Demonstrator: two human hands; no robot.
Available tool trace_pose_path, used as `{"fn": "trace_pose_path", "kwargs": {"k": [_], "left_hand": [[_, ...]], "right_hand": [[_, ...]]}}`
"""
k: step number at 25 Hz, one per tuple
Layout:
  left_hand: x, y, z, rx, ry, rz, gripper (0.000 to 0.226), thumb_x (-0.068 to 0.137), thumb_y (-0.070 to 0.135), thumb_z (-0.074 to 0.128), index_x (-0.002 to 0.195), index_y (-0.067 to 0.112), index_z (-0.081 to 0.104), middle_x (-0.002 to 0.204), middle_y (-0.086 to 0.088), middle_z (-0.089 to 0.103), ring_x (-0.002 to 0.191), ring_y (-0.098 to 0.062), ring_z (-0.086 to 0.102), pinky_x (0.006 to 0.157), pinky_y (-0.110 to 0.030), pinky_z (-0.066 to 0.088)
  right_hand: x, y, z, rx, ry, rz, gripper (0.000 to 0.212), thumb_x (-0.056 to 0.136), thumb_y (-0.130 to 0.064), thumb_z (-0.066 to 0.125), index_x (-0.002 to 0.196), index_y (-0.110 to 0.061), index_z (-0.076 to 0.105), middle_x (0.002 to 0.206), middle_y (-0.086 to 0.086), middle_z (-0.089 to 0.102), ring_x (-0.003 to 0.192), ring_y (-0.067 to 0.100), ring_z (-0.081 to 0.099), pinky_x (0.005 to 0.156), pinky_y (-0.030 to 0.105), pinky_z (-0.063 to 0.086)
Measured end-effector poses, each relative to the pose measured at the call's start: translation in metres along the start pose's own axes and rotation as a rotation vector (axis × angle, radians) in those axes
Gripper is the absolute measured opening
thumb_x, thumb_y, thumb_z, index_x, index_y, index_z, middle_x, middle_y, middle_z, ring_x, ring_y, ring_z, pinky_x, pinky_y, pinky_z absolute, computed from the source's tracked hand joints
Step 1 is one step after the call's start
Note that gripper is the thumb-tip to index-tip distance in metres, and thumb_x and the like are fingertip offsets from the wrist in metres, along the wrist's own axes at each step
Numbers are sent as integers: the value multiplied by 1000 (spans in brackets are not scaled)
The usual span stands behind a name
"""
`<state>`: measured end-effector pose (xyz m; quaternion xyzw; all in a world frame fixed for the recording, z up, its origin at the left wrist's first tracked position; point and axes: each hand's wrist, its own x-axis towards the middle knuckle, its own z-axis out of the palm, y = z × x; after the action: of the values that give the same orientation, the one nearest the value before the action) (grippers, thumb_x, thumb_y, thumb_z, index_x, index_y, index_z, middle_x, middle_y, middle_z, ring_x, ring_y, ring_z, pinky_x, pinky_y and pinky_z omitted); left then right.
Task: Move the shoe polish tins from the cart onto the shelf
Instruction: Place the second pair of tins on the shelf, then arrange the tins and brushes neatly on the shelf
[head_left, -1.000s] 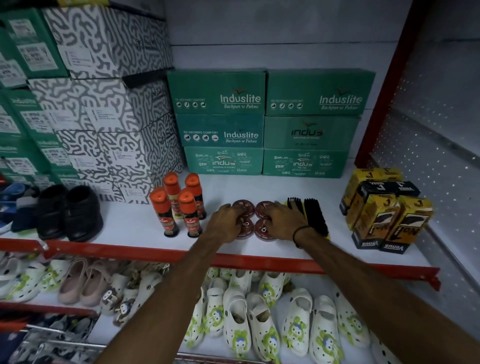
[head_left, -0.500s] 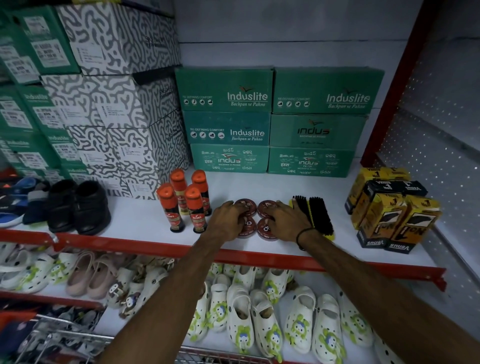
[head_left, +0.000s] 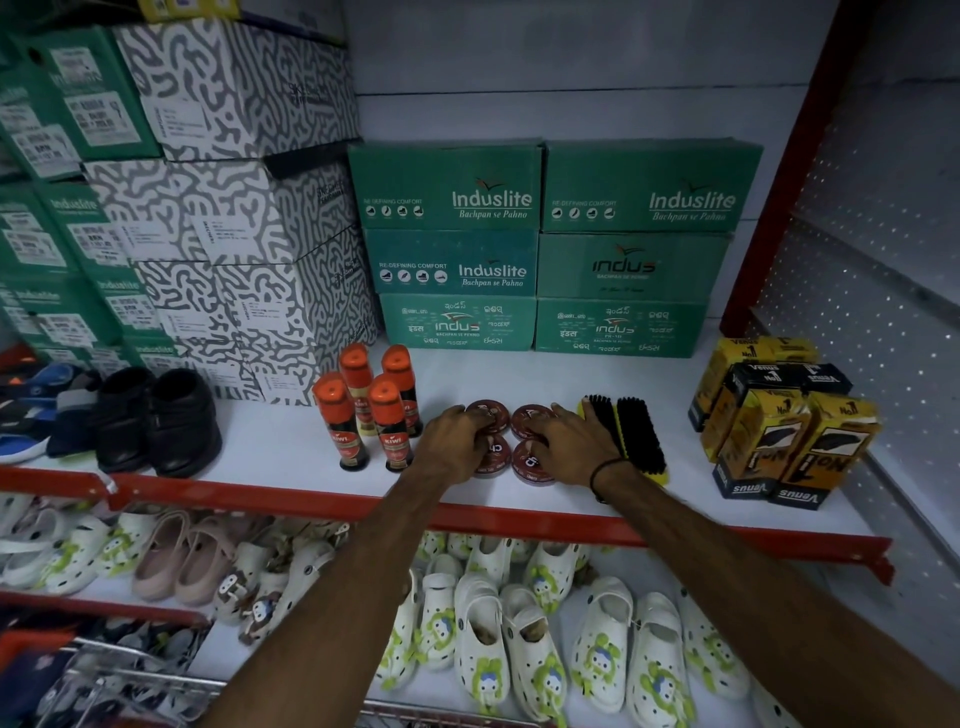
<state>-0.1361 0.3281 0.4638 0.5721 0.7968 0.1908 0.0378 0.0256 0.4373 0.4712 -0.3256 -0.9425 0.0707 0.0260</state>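
Note:
Several round dark-red shoe polish tins lie flat in a tight square on the white shelf (head_left: 270, 447). The back left tin (head_left: 489, 411) and back right tin (head_left: 531, 419) show most of their lids. My left hand (head_left: 451, 440) lies curled over the front left tin (head_left: 496, 460), fingertips touching the back one. My right hand (head_left: 569, 447) rests on the right pair, partly covering the front right tin (head_left: 531, 467). The wire cart (head_left: 156, 680) shows only at the bottom left edge.
Orange-capped polish bottles (head_left: 374, 415) stand just left of my left hand. A black and yellow brush (head_left: 636, 434) touches my right hand's outer side. Yellow and black cartons (head_left: 779, 421) stand right, green boxes (head_left: 545, 249) behind, black shoes (head_left: 156, 421) left.
Both hands stay on the tins with only slight finger shifts. My head has moved a little, so the view has shifted slightly.

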Motion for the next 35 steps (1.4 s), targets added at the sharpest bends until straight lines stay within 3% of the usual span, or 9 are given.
{"fn": "trace_pose_path", "kwargs": {"k": [7, 10, 13, 15, 17, 21, 23, 28, 35], "left_hand": [[2, -1, -3, 24, -33, -1, 45, 91, 14, 60, 136, 18, 63, 120, -18, 68, 112, -38, 65, 99, -47, 54], [4, 7, -7, 35, -15, 30, 45, 91, 8, 56, 134, 18, 63, 126, -15, 68, 120, -36, 61, 102, -48, 52], [9, 30, -10, 24, 40, 87, 44, 94, 21, 57, 137, 17, 61, 148, -9, 58, 141, -34, 46, 115, -49, 39], [11, 53, -7, 20, 0, 148, 56, 89, 40, 57, 141, 19, 57, 146, -6, 60, 141, -32, 45, 115, -45, 36], [14, 73, 1, 58, -72, 214, 73, 77, 55, 57, 142, 23, 56, 132, -7, 69, 131, -32, 54, 111, -44, 40], [16, 94, 24, 188, -140, 270, 91, 67, 69, 61, 147, 29, 47, 123, -11, 71, 124, -32, 58, 112, -46, 37], [14, 98, 30, 207, -154, 264, 93, 67, 66, 59, 149, 28, 44, 125, -11, 70, 128, -32, 54, 115, -47, 32], [8, 108, 35, 112, -124, 252, 78, 81, 43, 70, 151, 23, 42, 125, -12, 71, 130, -34, 52, 113, -42, 29], [6, 109, 34, 78, -112, 266, 78, 82, 40, 71, 151, 22, 42, 126, -15, 70, 129, -37, 51, 114, -44, 31]], "right_hand": [[-4, 0, -4, 39, -11, 9, 47, 98, -31, 47, 145, -30, 47, 152, 6, 49, 150, 25, 29, 125, 58, 3], [-11, 5, -29, 268, 125, 75, 47, 103, -25, 43, 150, -31, 40, 157, 4, 41, 152, 27, 26, 126, 55, 3], [-21, 29, -57, 351, 249, 138, 50, 98, -28, 54, 147, -29, 46, 154, 6, 47, 145, 28, 39, 123, 49, 25], [-32, 48, -66, 349, 190, 184, 54, 93, -31, 61, 145, -27, 48, 153, 4, 48, 141, 27, 44, 118, 43, 36], [-45, 63, -68, 319, 77, 234, 59, 89, -29, 64, 145, -24, 48, 155, 6, 45, 141, 27, 43, 117, 41, 37], [-72, 78, -67, 346, -48, 255, 58, 84, -19, 74, 139, -16, 55, 138, 11, 61, 123, 29, 59, 99, 32, 50], [-79, 81, -64, 352, -96, 266, 67, 80, -12, 77, 141, -12, 52, 137, 13, 60, 121, 28, 60, 94, 29, 50], [-84, 85, -52, 233, -109, 222, 78, 75, -5, 77, 146, -8, 45, 149, 14, 49, 134, 31, 49, 109, 38, 46], [-84, 92, -42, 170, -46, 181, 75, 76, -4, 68, 147, -16, 45, 152, 10, 48, 138, 29, 47, 114, 39, 42]]}}
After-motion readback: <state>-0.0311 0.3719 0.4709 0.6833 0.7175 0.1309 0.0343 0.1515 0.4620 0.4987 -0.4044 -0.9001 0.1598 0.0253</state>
